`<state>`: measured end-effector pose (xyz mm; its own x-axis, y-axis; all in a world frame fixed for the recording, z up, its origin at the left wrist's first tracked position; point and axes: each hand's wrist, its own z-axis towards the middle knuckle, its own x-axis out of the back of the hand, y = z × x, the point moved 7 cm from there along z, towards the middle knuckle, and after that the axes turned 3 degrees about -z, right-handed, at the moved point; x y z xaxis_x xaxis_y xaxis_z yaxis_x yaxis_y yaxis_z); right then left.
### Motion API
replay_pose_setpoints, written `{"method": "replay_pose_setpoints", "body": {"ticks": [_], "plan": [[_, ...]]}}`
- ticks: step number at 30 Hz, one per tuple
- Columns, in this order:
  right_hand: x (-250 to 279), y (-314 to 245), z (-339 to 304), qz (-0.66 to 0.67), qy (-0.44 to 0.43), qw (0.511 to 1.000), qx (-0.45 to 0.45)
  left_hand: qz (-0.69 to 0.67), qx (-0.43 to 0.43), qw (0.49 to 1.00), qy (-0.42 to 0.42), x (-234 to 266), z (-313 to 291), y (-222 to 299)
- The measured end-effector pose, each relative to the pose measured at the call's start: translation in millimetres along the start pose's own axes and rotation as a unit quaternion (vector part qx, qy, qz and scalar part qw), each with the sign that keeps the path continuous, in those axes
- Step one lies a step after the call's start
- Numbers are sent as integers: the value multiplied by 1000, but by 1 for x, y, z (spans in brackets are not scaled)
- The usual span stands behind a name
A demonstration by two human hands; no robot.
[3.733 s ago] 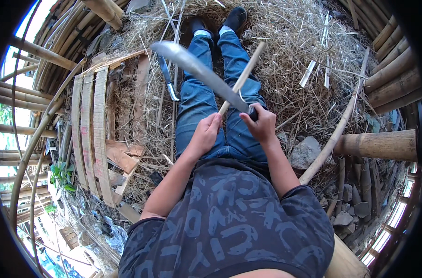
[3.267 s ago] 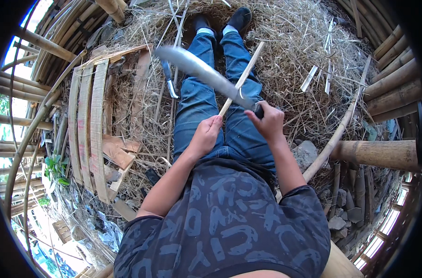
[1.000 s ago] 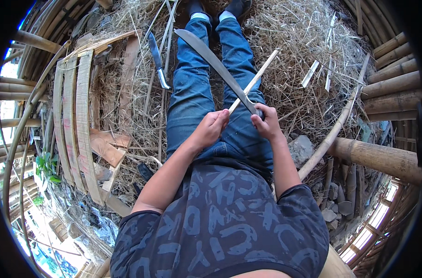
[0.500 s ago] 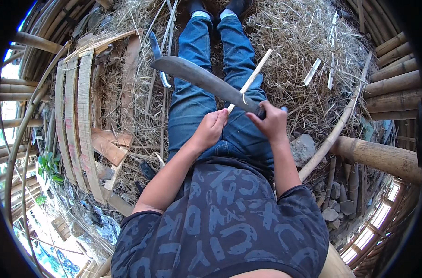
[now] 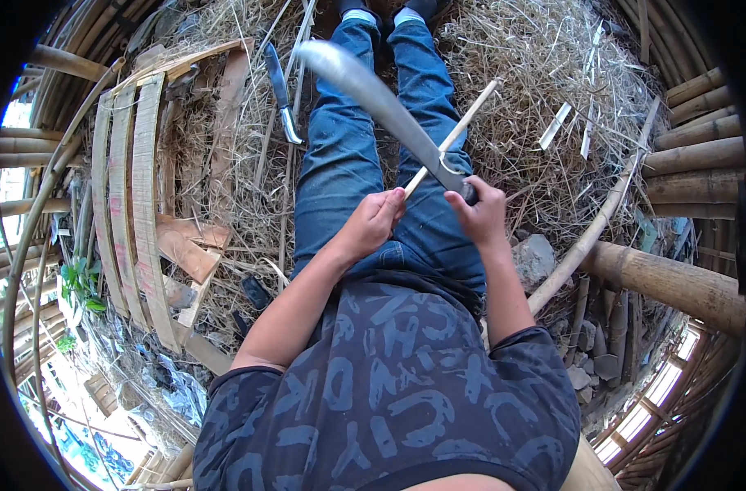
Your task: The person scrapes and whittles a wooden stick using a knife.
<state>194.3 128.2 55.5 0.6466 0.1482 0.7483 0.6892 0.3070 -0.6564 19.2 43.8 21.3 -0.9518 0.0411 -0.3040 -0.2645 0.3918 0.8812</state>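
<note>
My left hand is closed around the lower end of a pale, thin wooden stick, which slants up and to the right over my thighs. In my right hand is the dark handle of a machete. Its broad grey blade crosses the stick and points up and to the left, its tip blurred. A thin curled shaving shows where blade and stick meet. To the left of my legs, a knife with a dark blade and a pale handle end lies on the straw.
A slatted wooden frame lies at left, with loose board pieces beside it. Dry straw covers the ground. White strips, a rock and a thick bamboo pole are at right. Bamboo walls curve around both sides.
The machete blade has swung to point more steeply upward, and my right hand has shifted slightly right. The stick leans a little further right; my left hand stays on it.
</note>
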Motion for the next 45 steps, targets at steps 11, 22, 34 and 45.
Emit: {"method": "replay_pose_setpoints", "body": {"ticks": [11,22,34,45], "plan": [[0,-14,0,38,29,998,39,32,-31,999,21,1,0,8],[10,-3,8,-147,73,982,94,131,-75,987,55,1,3,18],[-34,17,3,254,-105,960,-46,43,-36,998,21,2,0,10],[-38,4,-2,383,-184,901,-91,54,-68,996,23,-3,1,18]]}}
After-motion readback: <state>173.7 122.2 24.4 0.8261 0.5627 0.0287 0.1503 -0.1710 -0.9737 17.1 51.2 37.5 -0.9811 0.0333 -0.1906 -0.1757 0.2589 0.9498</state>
